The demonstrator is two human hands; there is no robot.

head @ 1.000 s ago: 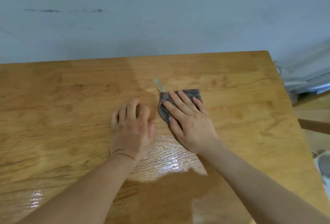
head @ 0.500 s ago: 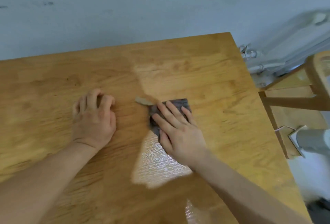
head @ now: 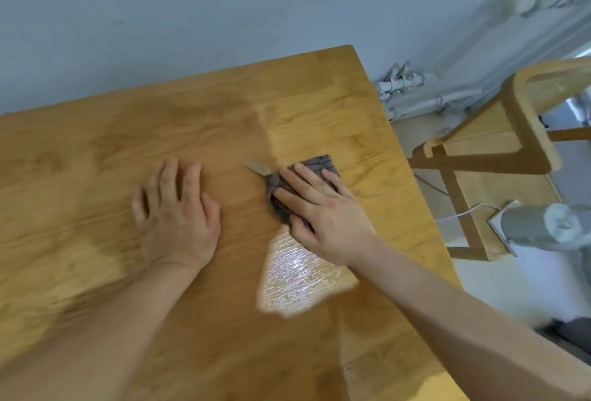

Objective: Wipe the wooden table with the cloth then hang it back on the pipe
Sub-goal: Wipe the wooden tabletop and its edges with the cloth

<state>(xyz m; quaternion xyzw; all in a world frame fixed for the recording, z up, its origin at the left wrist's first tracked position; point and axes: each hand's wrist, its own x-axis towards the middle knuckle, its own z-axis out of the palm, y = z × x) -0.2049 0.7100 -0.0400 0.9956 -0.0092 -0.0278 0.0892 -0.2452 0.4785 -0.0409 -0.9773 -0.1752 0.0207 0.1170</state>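
Grey cloth (head: 308,176) lies flat on the wooden table (head: 96,157), under the spread fingers (head: 311,178) of the right hand (head: 323,211) — they press it down and grip nothing. Left hand (head: 177,211) rests just beside it, palm down on bare wood, fingers loosely apart — not touching the cloth.

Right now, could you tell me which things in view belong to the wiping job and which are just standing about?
Job:
- grey cloth, flat under the right hand
- wooden table, left hand resting on it
- wall pipes, likely the hanging spot

Standing about:
- wooden chair
- grey object at the right edge
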